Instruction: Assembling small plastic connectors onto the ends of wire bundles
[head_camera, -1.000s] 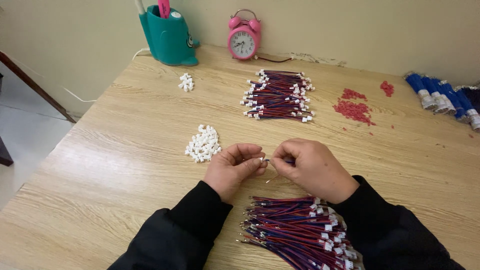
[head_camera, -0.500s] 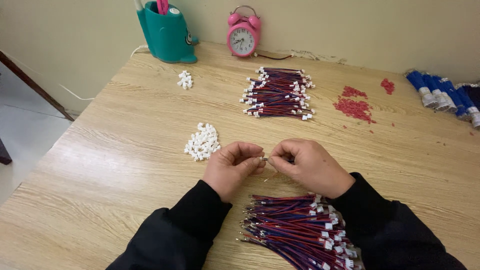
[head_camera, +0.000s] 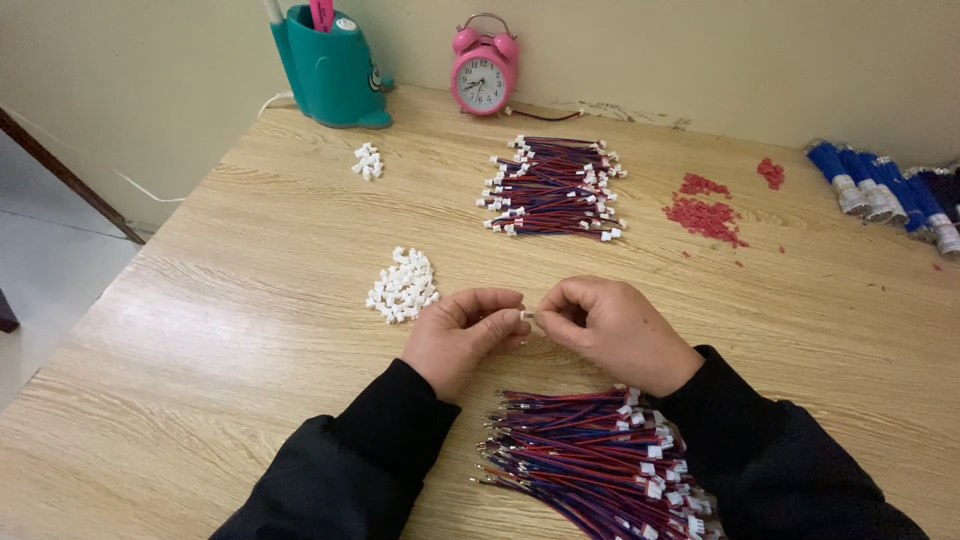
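Note:
My left hand (head_camera: 462, 335) and my right hand (head_camera: 608, 330) meet at the table's middle, fingertips pinched together around a small white connector (head_camera: 524, 315) and a thin wire end. The wire itself is mostly hidden by the fingers. A pile of small white connectors (head_camera: 403, 285) lies just left of my left hand. Below my wrists lies a bundle of red and blue wires (head_camera: 590, 460) with white plugs at one end. A second, similar wire bundle (head_camera: 555, 187) sits farther back.
On the wooden table (head_camera: 230, 300) are a smaller heap of white connectors (head_camera: 368, 162), red bits (head_camera: 705, 215), and blue cylinders (head_camera: 880, 195) at the right edge. A teal pen holder (head_camera: 330, 70) and pink alarm clock (head_camera: 483, 68) stand by the wall.
Both hands stay pinched together at the same spot; only slight finger movement shows. The piles and bundles have not moved.

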